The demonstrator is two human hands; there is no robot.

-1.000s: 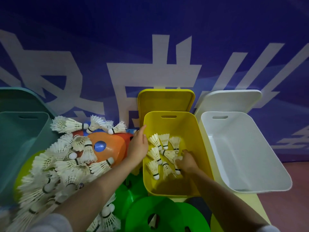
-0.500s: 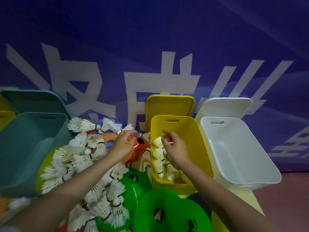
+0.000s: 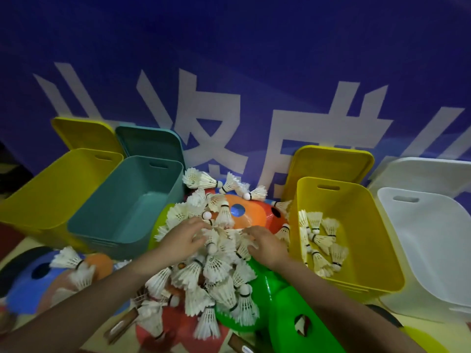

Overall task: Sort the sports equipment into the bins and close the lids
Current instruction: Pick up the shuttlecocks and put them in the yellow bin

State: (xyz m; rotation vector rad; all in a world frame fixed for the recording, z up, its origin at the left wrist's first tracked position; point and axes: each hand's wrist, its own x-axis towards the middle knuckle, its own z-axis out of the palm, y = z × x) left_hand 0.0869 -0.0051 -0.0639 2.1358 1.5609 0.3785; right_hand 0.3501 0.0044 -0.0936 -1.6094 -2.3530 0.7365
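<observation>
Both hands reach into the heap of shuttlecocks point(image 3: 216, 263) at the middle of the bench: the left hand point(image 3: 182, 240) lies on its left side with fingers curled down into the feathers, the right hand point(image 3: 265, 247) on its right side with fingers bent over them; whether either actually pinches a shuttlecock cannot be told. The heap covers orange point(image 3: 239, 212) and green discs point(image 3: 285, 301), hiding most of them. Just right, the yellow bin point(image 3: 367, 240) holds about 10 shuttlecocks, lid up. The white bin point(image 3: 433, 250) is cut off at the right edge. The teal bin point(image 3: 127, 207) and the far yellow bin point(image 3: 51, 189) on the left stand open.
</observation>
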